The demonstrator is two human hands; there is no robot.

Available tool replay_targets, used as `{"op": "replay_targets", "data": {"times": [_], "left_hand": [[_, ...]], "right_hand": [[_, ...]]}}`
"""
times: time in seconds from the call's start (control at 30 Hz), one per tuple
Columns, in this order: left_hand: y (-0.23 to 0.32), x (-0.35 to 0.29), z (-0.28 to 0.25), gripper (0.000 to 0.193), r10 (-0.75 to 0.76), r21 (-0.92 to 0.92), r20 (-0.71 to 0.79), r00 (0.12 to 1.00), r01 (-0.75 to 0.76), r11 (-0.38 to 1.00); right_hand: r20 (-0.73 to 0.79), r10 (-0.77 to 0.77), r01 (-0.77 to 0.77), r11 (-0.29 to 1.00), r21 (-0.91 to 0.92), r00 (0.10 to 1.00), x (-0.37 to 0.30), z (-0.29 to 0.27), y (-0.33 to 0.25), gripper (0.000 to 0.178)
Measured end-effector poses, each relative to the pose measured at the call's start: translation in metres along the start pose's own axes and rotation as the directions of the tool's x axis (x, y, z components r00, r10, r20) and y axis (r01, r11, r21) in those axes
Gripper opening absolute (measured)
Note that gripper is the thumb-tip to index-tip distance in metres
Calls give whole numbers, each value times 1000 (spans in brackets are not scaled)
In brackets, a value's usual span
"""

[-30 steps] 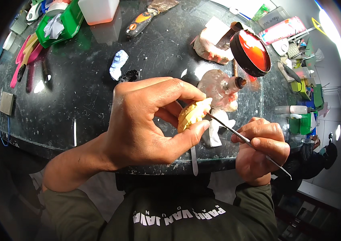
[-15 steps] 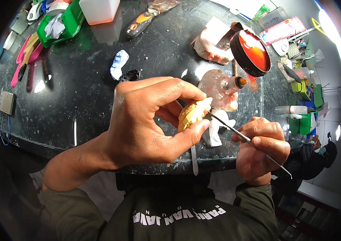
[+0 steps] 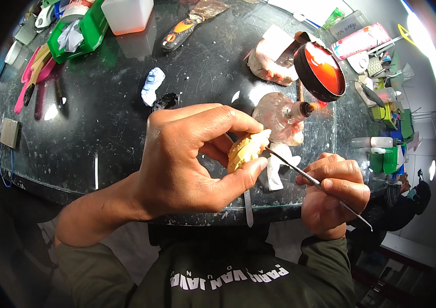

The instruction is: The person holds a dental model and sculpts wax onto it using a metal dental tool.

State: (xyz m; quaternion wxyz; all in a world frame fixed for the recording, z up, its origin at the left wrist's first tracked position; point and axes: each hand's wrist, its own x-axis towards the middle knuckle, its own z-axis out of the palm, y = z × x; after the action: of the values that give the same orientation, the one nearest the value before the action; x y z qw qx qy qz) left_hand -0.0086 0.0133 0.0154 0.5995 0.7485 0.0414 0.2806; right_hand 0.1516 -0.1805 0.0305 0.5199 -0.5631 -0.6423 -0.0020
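Between the thumb and fingers of my left hand (image 3: 192, 159) is a yellow plaster dental model (image 3: 246, 150), held up over the front of the bench. My right hand (image 3: 335, 192) grips a thin metal dental carving tool (image 3: 307, 177) like a pen. The tool's far tip meets the right side of the model, while its hooked other end points down to the right. Just beyond the model stands a glass spirit burner (image 3: 275, 114) with a dark, scorched wick. A round tin of red wax (image 3: 322, 71) sits tilted behind the burner. White crumpled tissue (image 3: 275, 174) lies below the burner.
A blue impression piece (image 3: 152, 86) lies beyond my left hand. Further back are a scraper (image 3: 184, 30), a clear container of pink liquid (image 3: 128, 15) and a green bin (image 3: 85, 33). A plaster model (image 3: 269, 61) stands beside the tin. A flat blade (image 3: 248, 208) lies at the bench's front edge.
The model and both hands have shifted very slightly downward in the picture. The tool still touches the model's right side, and both grips stay the same.
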Motion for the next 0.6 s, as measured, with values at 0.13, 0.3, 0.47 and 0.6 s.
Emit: {"op": "replay_targets", "data": {"times": [0.13, 0.3, 0.47, 0.6], "left_hand": [[-1, 0, 0, 30, 3, -2, 5, 1000, -3, 1000], [-1, 0, 0, 30, 7, 7, -2, 1000, -7, 1000], [0, 0, 0, 30, 10, 12, -4, 1000, -10, 1000], [-1, 0, 0, 30, 7, 11, -5, 1000, -7, 1000]], "right_hand": [[-11, 2, -2, 1000, -13, 1000, -1, 1, 0, 16], [-16, -6, 6, 1000, -22, 1000, -1, 2, 1, 17], [-10, -11, 11, 1000, -13, 1000, 0, 1, 1, 20], [-25, 4, -4, 1000, 12, 1000, -1, 3, 0, 20]]}}
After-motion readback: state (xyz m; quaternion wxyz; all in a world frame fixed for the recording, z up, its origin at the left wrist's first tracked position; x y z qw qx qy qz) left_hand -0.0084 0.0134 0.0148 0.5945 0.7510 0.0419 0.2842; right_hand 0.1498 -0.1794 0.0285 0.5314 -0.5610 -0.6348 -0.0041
